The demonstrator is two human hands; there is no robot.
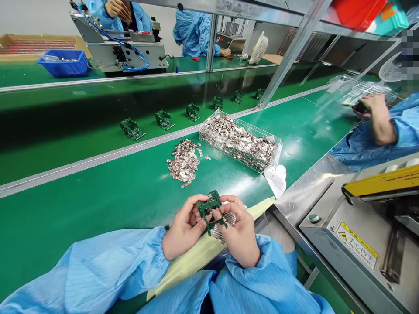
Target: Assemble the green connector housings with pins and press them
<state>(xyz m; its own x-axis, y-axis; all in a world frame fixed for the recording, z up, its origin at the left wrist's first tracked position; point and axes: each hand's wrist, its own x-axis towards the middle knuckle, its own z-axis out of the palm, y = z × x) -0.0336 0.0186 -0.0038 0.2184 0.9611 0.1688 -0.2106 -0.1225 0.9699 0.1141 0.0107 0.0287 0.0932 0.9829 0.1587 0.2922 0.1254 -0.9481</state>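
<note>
Green frame (213, 202): skeletal, solid-looking toward its 12 o'clock end, open gap toward 6. Held tilted at view's 6 o'clock, gripped from 9 and 3.

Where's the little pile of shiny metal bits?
In the head view, the pile of metal bits lies just left of centre on the green tabletop, to the left of the clear box and beyond the left hand.

On the glossy green table (98, 187) I see a clear rectangular plastic box (231, 149) near the far edge, beside a heap of small silvery metal pieces (183, 162).
</note>
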